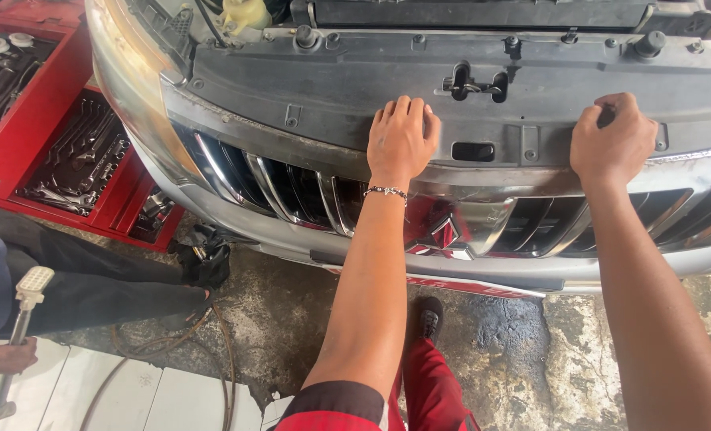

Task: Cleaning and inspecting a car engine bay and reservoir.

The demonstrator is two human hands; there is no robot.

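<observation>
Drawers (68, 152) of red tool cart: two open, full of wrenches. Left hand (401, 140) flat, open, on grey panel (355, 80); right hand (611, 144) curled shut on panel edge.

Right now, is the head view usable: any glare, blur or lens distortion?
Head view: even daylight and sharp, both the left hand and right hand crisp; bright glare on the headlight and chrome grille; wide-angle bending at the edges; soft shadow on the floor under the bumper.

Silver grille (292, 187); dark grey radiator cover (355, 76); red tool trolley (44, 104) left; red trousers (431, 391) near; black-and-white beaded bracelet (386, 191).
</observation>
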